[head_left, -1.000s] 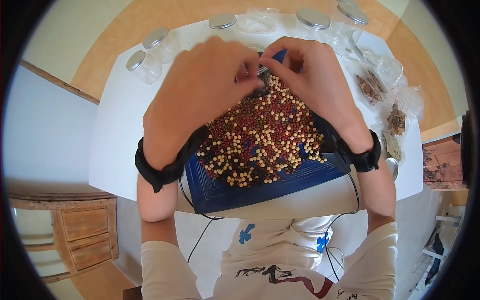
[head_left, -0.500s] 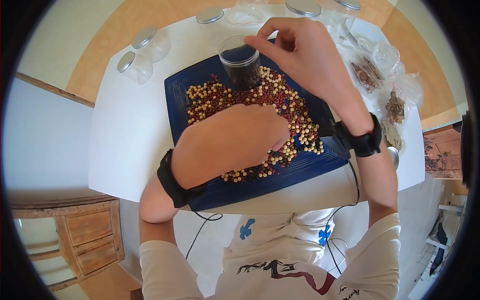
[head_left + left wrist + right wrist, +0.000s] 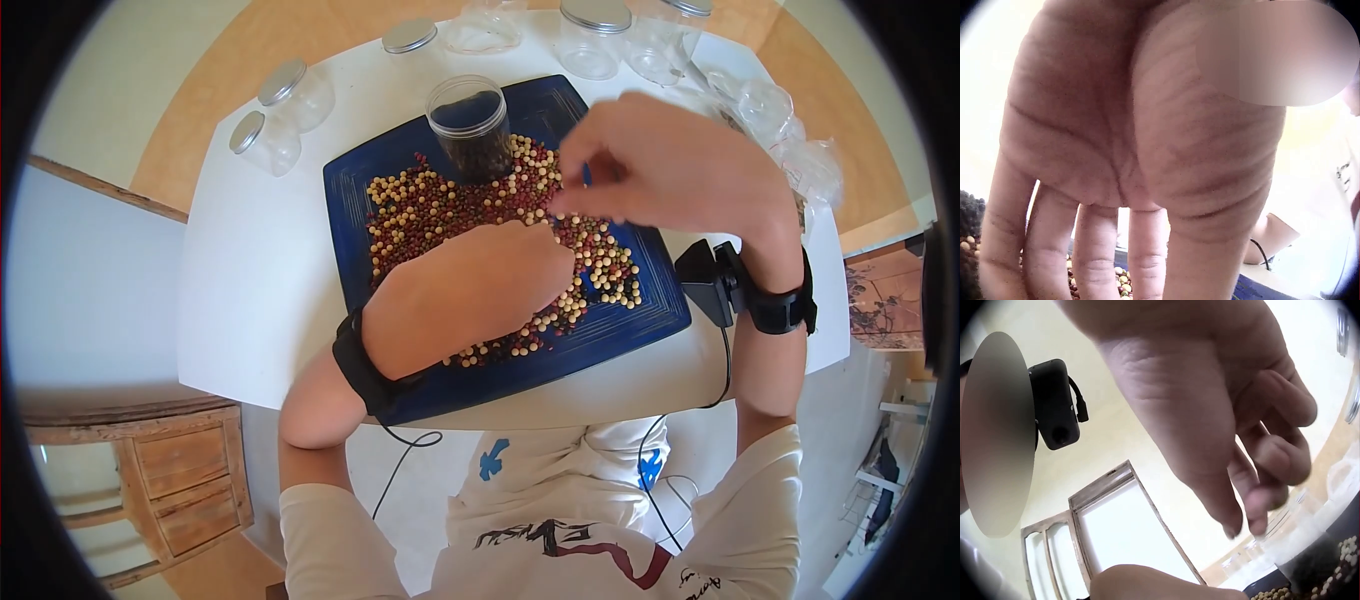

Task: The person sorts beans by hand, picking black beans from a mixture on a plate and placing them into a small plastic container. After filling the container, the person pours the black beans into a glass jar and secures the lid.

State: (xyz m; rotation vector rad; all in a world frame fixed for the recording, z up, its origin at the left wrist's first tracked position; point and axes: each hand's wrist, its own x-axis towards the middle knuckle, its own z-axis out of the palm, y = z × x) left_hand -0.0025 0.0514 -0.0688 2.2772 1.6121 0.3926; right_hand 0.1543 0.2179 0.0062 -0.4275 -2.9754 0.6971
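A square blue tray (image 3: 640, 325) holds a spread of mixed beans (image 3: 410, 215), cream, red, green and black. At its far side stands an uncapped clear jar (image 3: 475, 135) with dark beans in it. My left hand (image 3: 470, 285) is low over the middle of the beans, back upward. In the left wrist view its fingers (image 3: 1094, 250) reach straight down, their tips cut off by the frame. My right hand (image 3: 680, 170) hovers over the right part of the beans. Its fingers are loosely bent, thumb and forefinger tips slightly apart, and nothing shows between them.
Lidded clear jars (image 3: 270, 145) stand at the left, and more jars (image 3: 595, 45) line the far edge beside a plastic bag (image 3: 485, 30). Clear bags (image 3: 815, 170) lie at the right. A black cable (image 3: 727, 370) hangs from the right wrist camera over the table's front edge.
My left hand has come from near the jar down to the beans and stayed there. My right hand has left the jar's rim and moved nearer and to the right.
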